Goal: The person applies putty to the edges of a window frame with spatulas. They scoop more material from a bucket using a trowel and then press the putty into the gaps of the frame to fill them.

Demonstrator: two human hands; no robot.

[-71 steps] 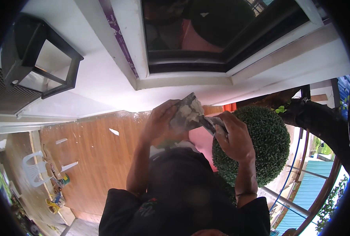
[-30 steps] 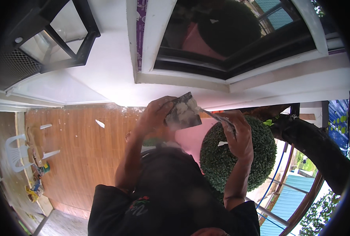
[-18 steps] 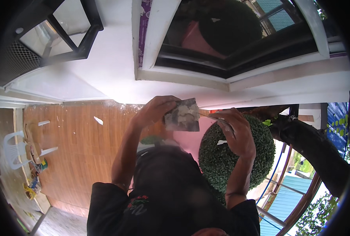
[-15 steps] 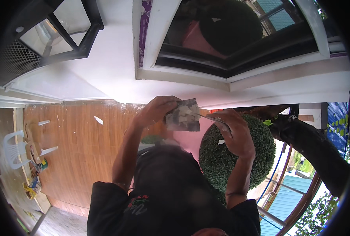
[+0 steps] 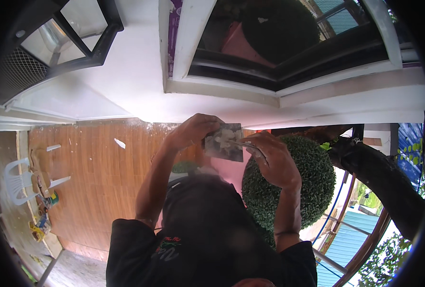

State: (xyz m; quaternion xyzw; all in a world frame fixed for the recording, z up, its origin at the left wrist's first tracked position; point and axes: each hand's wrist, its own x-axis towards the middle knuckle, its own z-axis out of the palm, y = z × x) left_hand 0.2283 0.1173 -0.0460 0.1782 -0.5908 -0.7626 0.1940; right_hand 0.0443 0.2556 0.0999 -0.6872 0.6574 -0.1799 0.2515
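Observation:
My left hand (image 5: 196, 128) grips the left side of a square, dark metal plate (image 5: 212, 152) with lumps of pale putty (image 5: 227, 136) on its face. From the right, my right hand (image 5: 275, 162) is closed on a thin putty knife (image 5: 249, 146), whose blade end reaches onto the putty. Both hands are above my dark-shirted body, just below the white wall (image 5: 121, 91) under the window in the picture.
A window (image 5: 289, 76) with white frame and purple strip (image 5: 175, 38) is above. A black lantern (image 5: 95, 56) hangs upper left. Wood-look floor (image 5: 93, 191) holds scraps and a white plastic chair (image 5: 19, 182). A leafy topiary ball (image 5: 308, 191) and dark trunk (image 5: 370, 167) are at right.
My right hand and knife have moved leftward onto the plate's putty. The plate has turned squarer to my view and sits a little lower than a second ago.

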